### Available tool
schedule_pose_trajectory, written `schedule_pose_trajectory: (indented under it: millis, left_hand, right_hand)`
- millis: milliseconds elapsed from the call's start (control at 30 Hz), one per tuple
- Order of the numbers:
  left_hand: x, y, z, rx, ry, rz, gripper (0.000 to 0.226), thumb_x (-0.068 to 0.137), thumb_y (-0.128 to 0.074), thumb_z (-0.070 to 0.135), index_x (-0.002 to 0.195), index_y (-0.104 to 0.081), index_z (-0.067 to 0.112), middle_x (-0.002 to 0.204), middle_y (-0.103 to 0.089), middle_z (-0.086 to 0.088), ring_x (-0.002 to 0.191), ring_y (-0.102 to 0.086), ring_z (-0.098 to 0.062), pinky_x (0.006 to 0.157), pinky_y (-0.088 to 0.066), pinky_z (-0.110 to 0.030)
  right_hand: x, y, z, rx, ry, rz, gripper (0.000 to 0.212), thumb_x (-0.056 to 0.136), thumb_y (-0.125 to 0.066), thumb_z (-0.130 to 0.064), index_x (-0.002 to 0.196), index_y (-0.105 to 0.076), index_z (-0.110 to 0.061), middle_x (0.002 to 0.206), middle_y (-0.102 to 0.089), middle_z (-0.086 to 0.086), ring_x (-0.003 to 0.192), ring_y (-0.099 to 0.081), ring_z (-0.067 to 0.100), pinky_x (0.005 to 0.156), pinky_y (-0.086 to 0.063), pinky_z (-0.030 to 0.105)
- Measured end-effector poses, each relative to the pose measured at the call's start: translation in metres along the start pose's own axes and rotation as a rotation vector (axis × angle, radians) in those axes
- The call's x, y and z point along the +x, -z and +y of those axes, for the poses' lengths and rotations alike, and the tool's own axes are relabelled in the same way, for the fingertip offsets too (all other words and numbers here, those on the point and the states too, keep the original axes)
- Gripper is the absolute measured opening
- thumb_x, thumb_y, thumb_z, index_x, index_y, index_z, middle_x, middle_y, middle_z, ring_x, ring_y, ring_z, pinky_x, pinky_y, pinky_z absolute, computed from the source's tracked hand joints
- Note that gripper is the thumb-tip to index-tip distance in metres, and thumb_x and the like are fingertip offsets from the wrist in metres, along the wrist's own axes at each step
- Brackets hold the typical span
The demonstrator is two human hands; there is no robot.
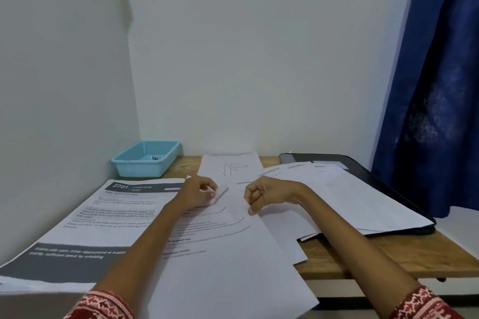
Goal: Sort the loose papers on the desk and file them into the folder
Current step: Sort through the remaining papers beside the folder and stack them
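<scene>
Loose white papers cover the wooden desk (388,254). A printed sheet with a grey "2701" header (103,215) lies at the left. A long sheet with a line drawing (228,166) runs down the middle. A black folder (363,176) lies open at the right with several sheets (350,202) on it. My left hand (199,193) rests curled on the middle papers, fingers closed against a sheet's edge. My right hand (261,195) hovers curled just right of it, fingertips touching the middle sheet. Whether either hand pinches paper is unclear.
A light blue plastic basket (146,162) sits in the back left corner against the wall. A dark blue curtain (427,85) hangs at the right. Papers overhang the desk's front edge. Bare wood shows at the front right.
</scene>
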State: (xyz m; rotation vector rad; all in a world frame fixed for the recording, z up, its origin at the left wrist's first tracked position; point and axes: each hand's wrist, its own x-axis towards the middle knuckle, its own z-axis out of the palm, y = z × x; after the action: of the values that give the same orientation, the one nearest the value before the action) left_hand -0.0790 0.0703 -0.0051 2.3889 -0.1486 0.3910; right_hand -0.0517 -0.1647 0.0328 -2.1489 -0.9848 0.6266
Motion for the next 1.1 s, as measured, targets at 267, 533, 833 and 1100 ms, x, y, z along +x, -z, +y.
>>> schedule_pose_trajectory:
  millis: [267,533,833,1100]
  left_hand:
    - [-0.003,-0.019,0.000,-0.073,0.031,-0.091,0.023,0.069,-0.081,0.027,0.073,-0.059,0.028,0.082,-0.061,0.006,0.080,-0.055,-0.010,0.074,-0.043,-0.022]
    - [0.010,-0.015,0.006,0.052,-0.010,-0.259,0.035,0.071,-0.080,0.024,0.060,-0.047,0.022,0.066,-0.042,0.004,0.068,-0.038,-0.015,0.069,-0.032,-0.027]
    - [0.009,-0.025,0.006,-0.044,0.020,-0.231,0.036,0.076,-0.073,0.008,0.059,-0.043,0.019,0.117,-0.062,0.006,0.105,-0.055,-0.008,0.086,-0.037,-0.015]
    - [0.019,-0.030,0.009,0.062,-0.011,-0.251,0.033,0.073,-0.073,0.029,0.063,-0.044,0.017,0.114,-0.060,0.013,0.113,-0.054,-0.012,0.099,-0.041,-0.035]
  right_hand:
    - [0.015,0.037,0.023,-0.036,-0.159,0.362,0.012,0.083,-0.068,-0.006,0.074,-0.065,-0.014,0.091,-0.068,0.006,0.074,-0.063,0.016,0.066,-0.051,0.021]
    - [0.043,0.031,0.035,0.122,-0.355,0.568,0.032,0.077,-0.076,-0.006,0.094,-0.049,-0.011,0.067,-0.052,0.005,0.034,-0.051,0.008,0.041,-0.046,0.018]
    - [0.058,0.015,0.049,-0.018,-0.364,0.673,0.073,0.070,-0.083,-0.023,0.133,-0.046,-0.013,0.125,-0.053,0.007,0.111,-0.053,0.021,0.082,-0.040,0.024]
    - [0.060,0.014,0.053,0.267,-0.332,0.671,0.065,0.070,-0.081,-0.006,0.127,-0.051,-0.013,0.103,-0.063,0.009,0.082,-0.059,0.017,0.064,-0.047,0.023]
